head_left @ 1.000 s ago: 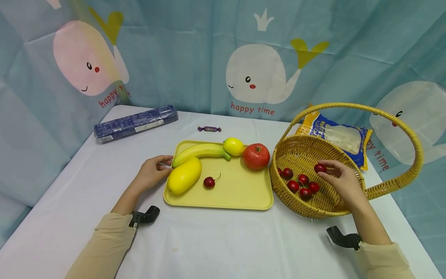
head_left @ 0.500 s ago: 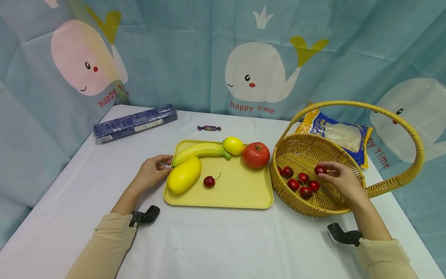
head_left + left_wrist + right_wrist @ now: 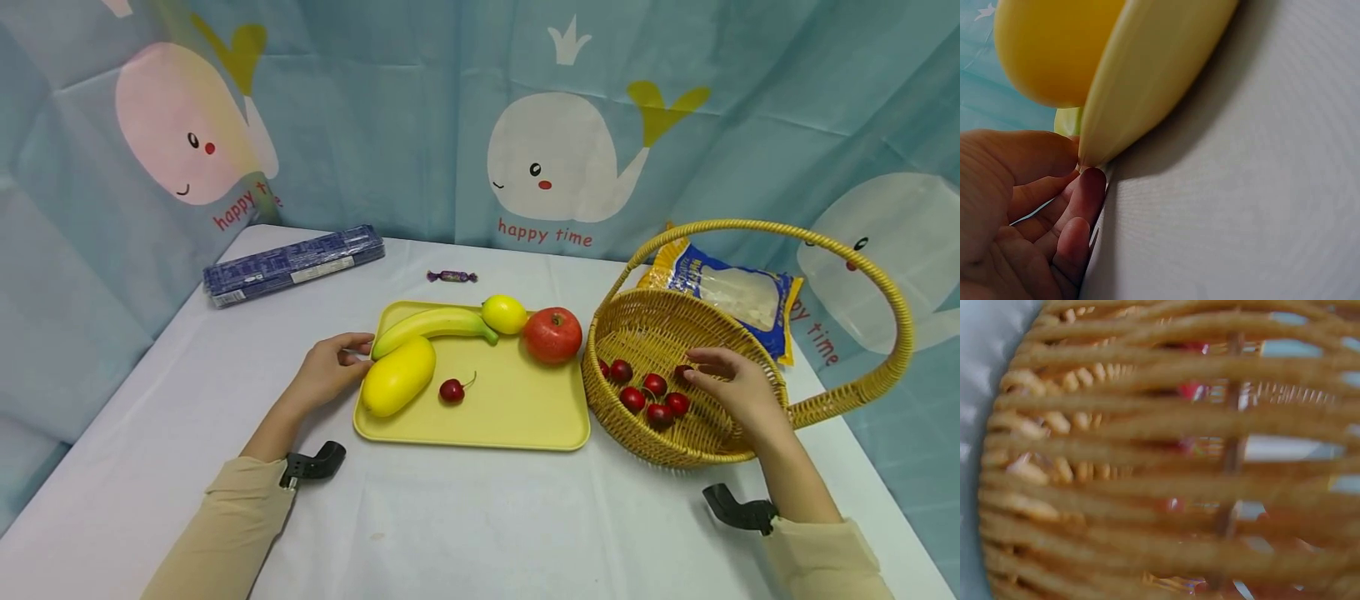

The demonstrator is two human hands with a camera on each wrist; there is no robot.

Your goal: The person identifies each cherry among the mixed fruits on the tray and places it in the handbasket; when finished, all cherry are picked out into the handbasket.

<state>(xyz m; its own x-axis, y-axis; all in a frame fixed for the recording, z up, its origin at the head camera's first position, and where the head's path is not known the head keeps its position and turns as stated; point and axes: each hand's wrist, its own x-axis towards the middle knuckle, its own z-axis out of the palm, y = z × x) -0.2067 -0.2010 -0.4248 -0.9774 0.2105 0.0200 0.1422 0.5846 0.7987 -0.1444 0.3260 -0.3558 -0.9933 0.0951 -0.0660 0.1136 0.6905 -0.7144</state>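
My left hand pinches the left rim of the yellow tray; its thumb and fingertip meet at the tray's edge in the left wrist view. Near that hand lie a banana and a yellow mango. A lemon, a red apple and a stemmed cherry are also on the tray. My right hand reaches into the wicker basket, thumb and forefinger parted. A dark cherry is just beyond its fingertips, partly hidden. Several other cherries lie in the basket.
The basket's tall handle arches over the right side. Behind it lies a blue and yellow bag. A long blue packet and a wrapped candy lie at the back. Basket wicker fills the right wrist view.
My right fingers have parted, and the cherry they held is now lower in the basket, beyond the fingertips. The left hand still pinches the tray rim.
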